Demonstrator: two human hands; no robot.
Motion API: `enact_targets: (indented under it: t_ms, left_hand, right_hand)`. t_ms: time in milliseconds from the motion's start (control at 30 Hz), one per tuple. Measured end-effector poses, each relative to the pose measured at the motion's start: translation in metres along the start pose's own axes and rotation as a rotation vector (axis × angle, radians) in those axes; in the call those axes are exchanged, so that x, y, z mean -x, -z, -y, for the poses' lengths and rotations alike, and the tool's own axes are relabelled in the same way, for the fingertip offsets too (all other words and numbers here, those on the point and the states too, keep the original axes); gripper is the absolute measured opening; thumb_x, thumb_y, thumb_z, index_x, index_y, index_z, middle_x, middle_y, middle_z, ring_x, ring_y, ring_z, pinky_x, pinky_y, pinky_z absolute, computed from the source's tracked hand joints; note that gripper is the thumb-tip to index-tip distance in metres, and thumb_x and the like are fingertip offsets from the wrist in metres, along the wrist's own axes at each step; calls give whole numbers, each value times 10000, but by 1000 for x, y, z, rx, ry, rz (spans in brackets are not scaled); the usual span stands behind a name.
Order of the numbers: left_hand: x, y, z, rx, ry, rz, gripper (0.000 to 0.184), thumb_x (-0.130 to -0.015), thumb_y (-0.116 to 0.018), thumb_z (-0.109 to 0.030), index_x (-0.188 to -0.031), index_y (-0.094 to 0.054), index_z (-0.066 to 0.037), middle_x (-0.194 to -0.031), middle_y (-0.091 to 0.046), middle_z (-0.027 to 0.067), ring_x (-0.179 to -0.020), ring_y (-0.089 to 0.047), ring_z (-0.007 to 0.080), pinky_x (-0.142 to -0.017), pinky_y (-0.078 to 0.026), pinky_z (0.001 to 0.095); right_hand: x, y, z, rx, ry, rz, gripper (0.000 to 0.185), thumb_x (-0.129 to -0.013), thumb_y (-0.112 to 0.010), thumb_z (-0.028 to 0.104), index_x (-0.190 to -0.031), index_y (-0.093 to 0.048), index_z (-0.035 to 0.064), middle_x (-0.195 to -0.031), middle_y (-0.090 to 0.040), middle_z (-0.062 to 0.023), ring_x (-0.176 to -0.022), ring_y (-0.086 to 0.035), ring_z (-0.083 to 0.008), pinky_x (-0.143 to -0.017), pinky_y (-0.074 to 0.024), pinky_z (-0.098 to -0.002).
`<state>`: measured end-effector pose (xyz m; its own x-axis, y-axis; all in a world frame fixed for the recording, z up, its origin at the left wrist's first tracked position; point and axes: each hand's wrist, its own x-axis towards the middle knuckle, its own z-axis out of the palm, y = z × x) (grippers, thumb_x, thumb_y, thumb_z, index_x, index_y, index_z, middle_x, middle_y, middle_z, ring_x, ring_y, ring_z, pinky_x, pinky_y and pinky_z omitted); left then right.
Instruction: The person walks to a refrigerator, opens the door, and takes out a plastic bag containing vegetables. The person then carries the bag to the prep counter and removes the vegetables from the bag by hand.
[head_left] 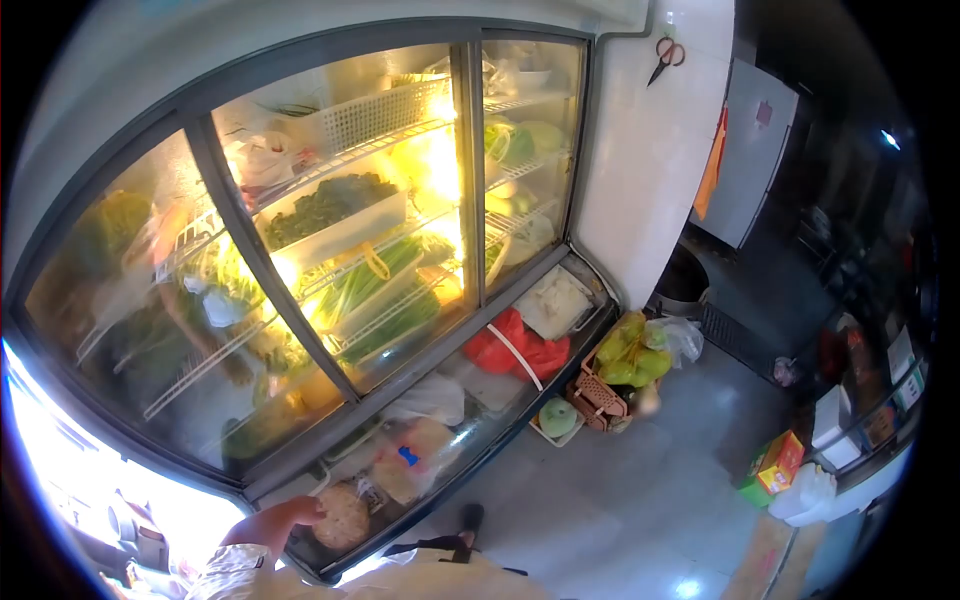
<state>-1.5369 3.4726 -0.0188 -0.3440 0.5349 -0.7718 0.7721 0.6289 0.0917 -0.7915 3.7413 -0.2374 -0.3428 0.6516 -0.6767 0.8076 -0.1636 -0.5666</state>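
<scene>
My left hand (292,514) reaches in from the lower left, out of a light patterned sleeve. Its fingers are bent against the edge of a round, pale pack of food (342,517), which lies at the near end of the fridge's low front shelf. The fingertips are partly hidden, so how firmly they grip does not show. Beside that pack is a clear bag of pale food (412,458) with a blue clip or tie (408,457). My right hand is out of view.
A glass-door fridge (465,180) holds vegetables in white baskets. Farther along its ledge lie a red bag (520,345) and a white tray (556,302). On the floor stand a pink basket (598,398), a yellow-green bag (632,352) and a colourful carton (772,466). Scissors (666,59) hang on the wall.
</scene>
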Motion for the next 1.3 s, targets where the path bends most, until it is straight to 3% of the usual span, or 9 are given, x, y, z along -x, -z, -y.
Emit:
enact_targets:
  t_ms: [100, 133, 233, 400, 633, 800, 900, 1067, 1300]
  left_hand:
    - [-23, 46, -64, 132, -90, -90, 460, -939, -558, -444, -1155, -690, -60, -1148, -699, 183, -1083, -658, 373, -929, -502, 472]
    - [-26, 65, -89, 222, -116, -97, 469, -940, -560, -450, -1173, -681, -61, -1164, -694, 184, -1098, -653, 372, -936, -501, 473]
    - [-43, 90, -139, 260, -92, -164, 461, -943, -573, -451, -1215, -670, -91, -1202, -683, 173, -1126, -641, 355, -954, -494, 468]
    - [-55, 78, -193, 319, -35, -231, 433, -942, -582, -434, -1196, -679, -97, -1201, -678, 190, -1128, -631, 367, -972, -490, 463]
    - [-45, -43, -257, -124, 7, 197, 515, -968, -544, -467, -1335, -610, -112, -1284, -653, 169, -1199, -602, 363, -1041, -460, 458]
    - [51, -80, -398, 463, 219, 146, 591, -967, -533, -556, -1388, -564, -143, -1331, -638, 112, -1238, -583, 309, -1044, -452, 419]
    - [56, -128, -433, 546, 247, 47, 582, -977, -520, -550, -1392, -563, -144, -1324, -641, 111, -1218, -599, 305, -1030, -465, 405]
    - [36, -204, -450, 433, 284, 32, 568, -991, -503, -510, -1427, -532, -149, -1317, -646, 128, -1138, -645, 319, -994, -492, 408]
    - [67, -119, -505, 771, 464, -60, 519, -948, -553, -448, -1369, -587, -146, -1323, -632, 165, -1217, -585, 378, -1046, -450, 450]
  right_hand:
    - [-23, 62, 70, -604, -135, -150, 232, -963, -591, 244, -930, -667, 28, -711, -653, -85, -599, -625, -172, -500, -505, -321]
    - [-96, 44, -13, -418, 403, -183, 276, -961, -586, 262, -946, -683, 5, -711, -663, -78, -604, -622, -164, -516, -505, -321]
    - [-105, 105, 73, -385, 30, -120, 292, -966, -574, 273, -941, -680, 2, -731, -668, -82, -598, -619, -173, -531, -500, -306]
    - [-142, 162, 142, 4, 139, -137, 267, -886, -634, 315, -889, -712, 60, -793, -703, -134, -749, -671, -281, -689, -534, -435]
    - [-232, 278, 79, 215, 263, 163, 277, -902, -613, 308, -1048, -719, 98, -982, -713, -163, -909, -669, -323, -821, -530, -449]
    - [-341, 376, -13, 671, 621, 287, 167, -773, -685, 258, -850, -744, 123, -890, -740, -130, -825, -705, -320, -735, -562, -478]
    - [-369, 426, 12, 390, 291, 241, 169, -781, -680, 258, -855, -743, 120, -886, -739, -130, -821, -706, -318, -732, -562, -477]
    - [-369, 443, 111, 127, 259, 262, 174, -794, -672, 259, -863, -741, 115, -881, -738, -129, -815, -706, -315, -726, -563, -474]
    - [-335, 405, 166, 149, 387, 456, 182, -812, -660, 260, -874, -738, 108, -874, -736, -129, -807, -707, -312, -718, -563, -471]
